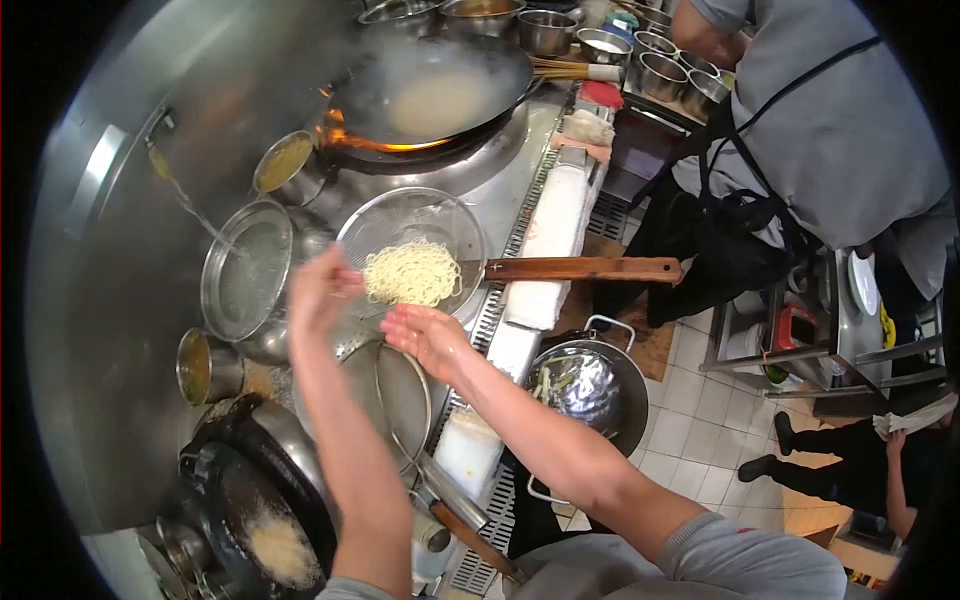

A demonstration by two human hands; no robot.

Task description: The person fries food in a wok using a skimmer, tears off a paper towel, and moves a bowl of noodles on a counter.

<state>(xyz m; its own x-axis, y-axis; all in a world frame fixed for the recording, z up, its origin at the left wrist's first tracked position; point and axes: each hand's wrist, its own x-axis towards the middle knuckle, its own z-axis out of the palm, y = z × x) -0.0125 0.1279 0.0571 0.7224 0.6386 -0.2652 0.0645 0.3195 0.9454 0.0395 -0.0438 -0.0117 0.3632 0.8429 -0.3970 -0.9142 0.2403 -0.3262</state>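
A pale mound of noodles [412, 274] lies in a round wire-mesh strainer [400, 215] with a wooden handle [585, 269]. My left hand [322, 288] is at the strainer's left side, close to the noodles, with its fingers bent toward them and slightly blurred. Just below the noodles, my right hand [432, 342] is palm up with its fingers stretched out. Neither hand visibly holds anything. Under my forearms sits a second mesh strainer [385, 390], its handle pointing toward me.
A steaming wok [430, 95] stands over open flame at the back. Left are a pot of water under a thin stream [245, 270] and metal containers [210, 368]. A dark wok [265, 510] is lower left, a large pot [590, 385] right. A co-worker [830, 110] stands at upper right.
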